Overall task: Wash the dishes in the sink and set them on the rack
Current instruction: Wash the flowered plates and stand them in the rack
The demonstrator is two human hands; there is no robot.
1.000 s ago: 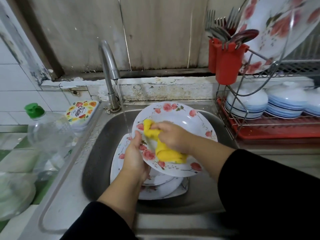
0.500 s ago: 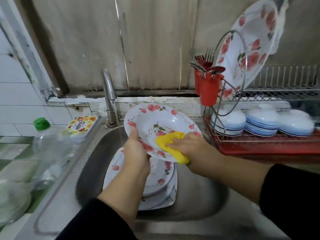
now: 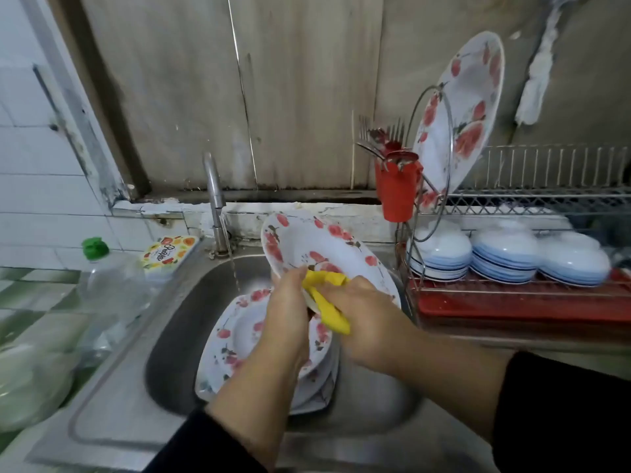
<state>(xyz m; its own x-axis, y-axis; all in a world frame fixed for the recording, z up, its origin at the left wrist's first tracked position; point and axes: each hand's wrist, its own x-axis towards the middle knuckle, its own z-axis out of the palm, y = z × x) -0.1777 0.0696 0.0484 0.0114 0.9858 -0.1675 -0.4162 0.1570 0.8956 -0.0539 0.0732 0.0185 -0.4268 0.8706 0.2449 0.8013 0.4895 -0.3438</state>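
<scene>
My left hand grips the near rim of a white plate with red flowers, tilted up over the steel sink. A yellow cloth is held in my right hand and pressed against that plate's lower edge. Below, a stack of flowered plates lies in the sink basin. At the right stands the wire dish rack with a red tray, where a large flowered plate stands upright.
The tap runs a thin stream into the sink. A red cutlery cup with forks hangs on the rack, above stacks of blue-rimmed bowls. A clear bottle with green cap and a fruit-print tub sit at the left.
The plate has been lifted and tilted more upright, toward the right. My right hand with the cloth has slid to the plate's lower rim, close against my left hand. The view has risen.
</scene>
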